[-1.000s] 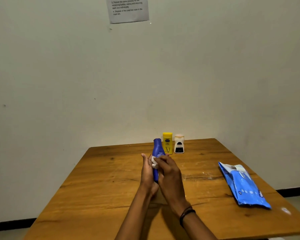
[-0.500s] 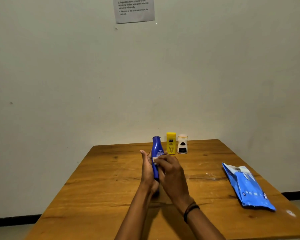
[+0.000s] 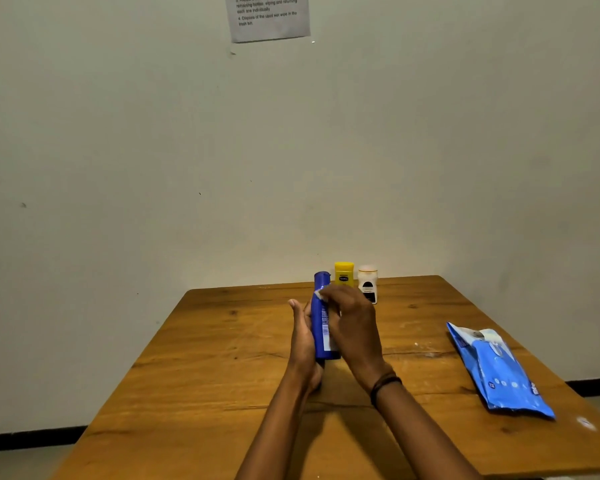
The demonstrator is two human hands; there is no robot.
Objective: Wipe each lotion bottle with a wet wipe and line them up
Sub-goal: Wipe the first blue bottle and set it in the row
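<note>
I hold a tall blue lotion bottle upright over the middle of the wooden table. My left hand grips it from the left side and base. My right hand presses a small white wet wipe against the bottle's upper part, near the cap. A yellow bottle and a white bottle with a dark label stand side by side at the table's far edge, just behind my hands.
A blue pack of wet wipes lies on the right side of the table. A printed instruction sheet hangs on the wall above. The wall runs close behind the table's far edge.
My right hand has slid the wipe up the blue bottle toward its cap. The bottle shows more of its lower label now. The other bottles and the pack have not moved.
</note>
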